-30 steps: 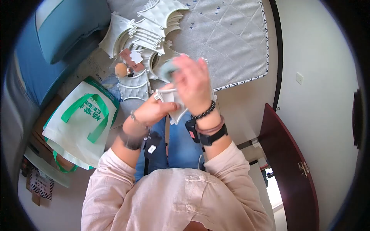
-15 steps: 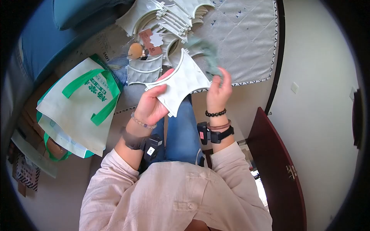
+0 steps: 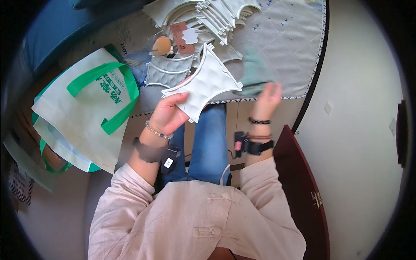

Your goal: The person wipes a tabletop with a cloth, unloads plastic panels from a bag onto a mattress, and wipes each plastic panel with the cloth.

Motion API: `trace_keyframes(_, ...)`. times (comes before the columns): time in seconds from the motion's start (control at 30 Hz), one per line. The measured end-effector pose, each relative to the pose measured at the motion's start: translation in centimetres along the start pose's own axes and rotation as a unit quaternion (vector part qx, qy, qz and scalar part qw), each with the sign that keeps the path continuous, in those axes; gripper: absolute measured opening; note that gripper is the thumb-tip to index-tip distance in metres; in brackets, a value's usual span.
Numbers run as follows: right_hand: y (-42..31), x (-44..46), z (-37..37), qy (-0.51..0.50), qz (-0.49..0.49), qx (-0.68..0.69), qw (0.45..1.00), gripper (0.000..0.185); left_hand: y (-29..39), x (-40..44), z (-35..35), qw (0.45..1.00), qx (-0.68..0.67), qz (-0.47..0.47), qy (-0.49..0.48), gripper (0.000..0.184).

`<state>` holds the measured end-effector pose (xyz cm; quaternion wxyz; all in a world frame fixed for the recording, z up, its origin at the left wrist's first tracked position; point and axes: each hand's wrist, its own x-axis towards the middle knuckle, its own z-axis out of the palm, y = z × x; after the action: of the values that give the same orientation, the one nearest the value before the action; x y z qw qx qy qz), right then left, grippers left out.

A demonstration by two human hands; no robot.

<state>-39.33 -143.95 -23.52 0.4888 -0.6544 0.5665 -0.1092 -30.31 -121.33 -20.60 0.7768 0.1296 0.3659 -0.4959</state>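
Note:
My left hand (image 3: 171,113) grips a white plastic panel (image 3: 206,82) by its lower left part, thumb on top. The panel has curved-in sides, a dimpled face and small clips at its corners, and is held tilted above my knees. To the right, my right hand (image 3: 267,104) is smeared by motion at the lower right edge of a grey-green cloth (image 3: 255,73). The cloth is blurred too, over the front edge of the quilted mat. Whether the fingers still pinch it cannot be made out.
Several similar white panels (image 3: 216,19) are piled on the quilted mat (image 3: 294,47). Near them lie smaller white panels (image 3: 167,73), a brown card (image 3: 182,39) and a round orange item (image 3: 162,45). A white-and-green bag (image 3: 86,99) stands left; a dark red door (image 3: 299,186) is right.
My right hand has moved right, away from the panel, and the cloth now spreads over the mat's front edge. My left hand keeps its hold on the panel. The view has shifted slightly.

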Motion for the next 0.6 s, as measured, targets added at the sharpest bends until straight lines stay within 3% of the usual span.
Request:
trace_keyframes(0.03, 0.4, 2.3, -0.4, 0.062, -0.007, 0.071, 0.996, 0.028, 0.2, -0.1, -0.1, 1.0, 0.004, 0.011, 0.006, 0.052)
trace_keyframes(0.07, 1.4, 5.0, -1.4, 0.058, 0.0, 0.109, 0.992, 0.033, 0.2, -0.1, -0.3, 1.0, 0.008, 0.023, 0.011, 0.053)
trace_keyframes(0.13, 3.2, 8.8, -3.2, 0.025, 0.029, 0.033, 0.999, 0.042, -0.1, 0.5, -0.4, 1.0, -0.001, 0.021, 0.007, 0.052)
trace_keyframes(0.17, 3.7, 10.0, -3.5, 0.019, -0.097, -0.155, 0.983, 0.048, -0.2, 1.0, -0.2, 0.997, 0.068, 0.019, 0.041, 0.05)
trace_keyframes(0.2, 3.8, 11.1, -3.6, 0.016, -0.222, -0.331, 0.917, 0.054, -0.3, 1.7, 0.3, 0.988, 0.14, 0.019, 0.069, 0.047)
trace_keyframes(0.27, -1.1, 8.2, -2.4, -0.174, -0.298, -0.229, 0.91, 0.066, -1.0, 3.1, 1.2, 0.921, 0.359, 0.037, 0.144, 0.036)
trace_keyframes(0.33, -6.3, 4.1, -1.6, -0.374, -0.425, -0.368, 0.738, 0.07, -1.3, 4.5, 1.3, 0.831, 0.547, 0.043, 0.089, 0.023)
trace_keyframes(0.37, -6.5, 2.9, -1.4, -0.424, -0.449, -0.362, 0.698, 0.062, -1.2, 5.0, 1.9, 0.83, 0.55, 0.044, 0.088, 0.023)
trace_keyframes(0.4, -6.6, 2.5, -1.2, -0.47, -0.471, -0.355, 0.656, 0.055, -0.9, 5.5, 2.8, 0.789, 0.614, 0.011, 0.037, 0.022)
trace_keyframes(0.43, -6.4, 2.9, -1.1, -0.466, -0.474, -0.354, 0.658, 0.055, -0.5, 6.2, 3.8, 0.74, 0.673, -0.02, -0.013, 0.021)
trace_keyframes(0.5, -4.9, 4.2, -1.1, -0.599, -0.226, -0.475, 0.603, 0.038, -0.1, 8.0, 6.2, 0.719, 0.695, 0.002, -0.005, 0.023)
trace_keyframes(0.53, -3.9, 5.1, -1.5, -0.6, -0.227, -0.473, 0.604, 0.038, -0.1, 9.1, 7.1, 0.7, 0.714, 0.019, 0.005, 0.027)
trace_keyframes(0.57, -2.7, 6.3, -2.2, -0.556, -0.226, -0.401, 0.692, 0.03, -0.3, 10.8, 6.8, 0.766, 0.626, 0.143, 0.034, 0.038)
trace_keyframes(0.6, -1.4, 7.3, -2.9, -0.503, -0.22, -0.323, 0.771, 0.025, 0.8, 12.1, 8.2, 0.653, 0.71, 0.251, 0.081, 0.04)
